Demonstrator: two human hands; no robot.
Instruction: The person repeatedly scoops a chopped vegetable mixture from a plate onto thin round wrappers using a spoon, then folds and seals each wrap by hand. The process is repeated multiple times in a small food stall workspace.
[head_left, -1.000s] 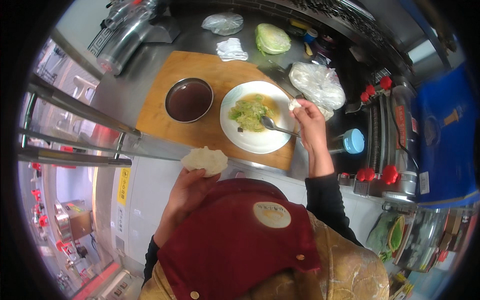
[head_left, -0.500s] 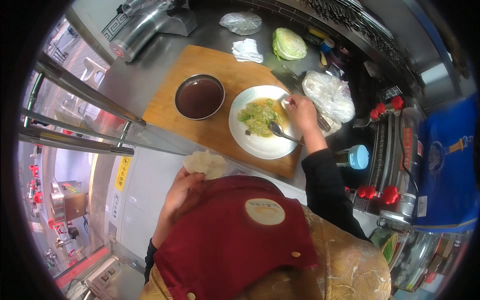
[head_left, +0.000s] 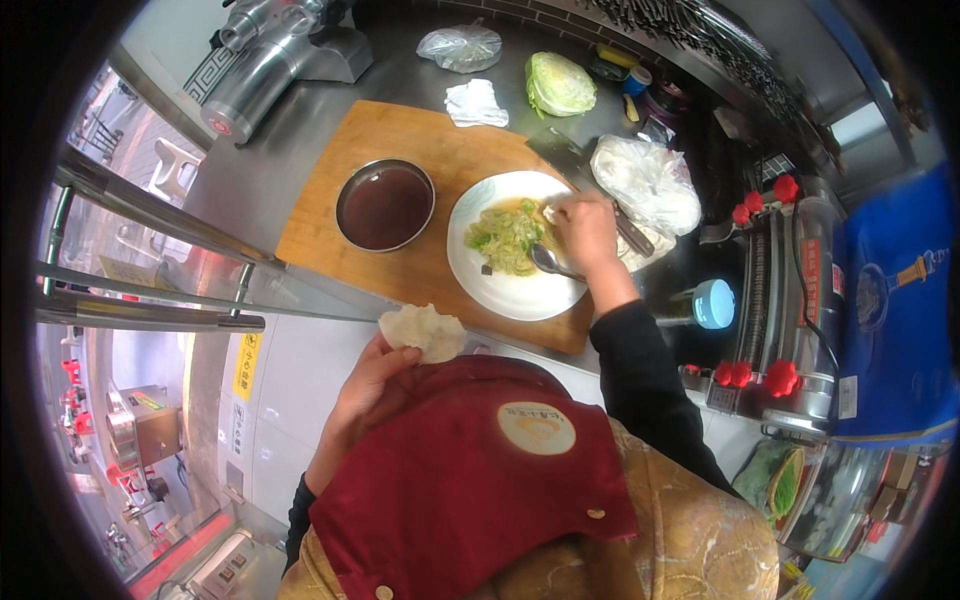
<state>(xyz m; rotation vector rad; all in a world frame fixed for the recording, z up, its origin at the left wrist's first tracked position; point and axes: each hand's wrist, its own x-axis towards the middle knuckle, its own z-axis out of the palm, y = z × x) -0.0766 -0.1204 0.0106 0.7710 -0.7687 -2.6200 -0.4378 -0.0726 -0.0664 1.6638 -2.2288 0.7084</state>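
My left hand (head_left: 372, 378) holds a pale, torn-edged flatbread (head_left: 424, 333) between thumb and fingers, just in front of the board's near edge. Over the right side of a white plate (head_left: 505, 302), my right hand (head_left: 592, 236) is closed in a pinch on a small whitish piece that looks like flatbread. On the plate lies shredded cooked cabbage (head_left: 505, 238) in a yellowish liquid. A metal spoon (head_left: 545, 259) rests there, its bowl beside the cabbage and its handle pointing toward the plate's lower right rim, below my right hand.
A bowl of dark red liquid (head_left: 385, 205) shares the wooden cutting board (head_left: 310, 225) with the plate. A cleaver (head_left: 560, 155) lies behind the plate, near a white plastic bag (head_left: 648, 185). Farther back are a cut cabbage (head_left: 560, 85) and a white cloth (head_left: 475, 103). A blue-lidded jar (head_left: 712, 304) stands right.
The view has shifted slightly. My left hand has moved a little to the right with the flatbread. My right hand stays pinched at the plate's right side.
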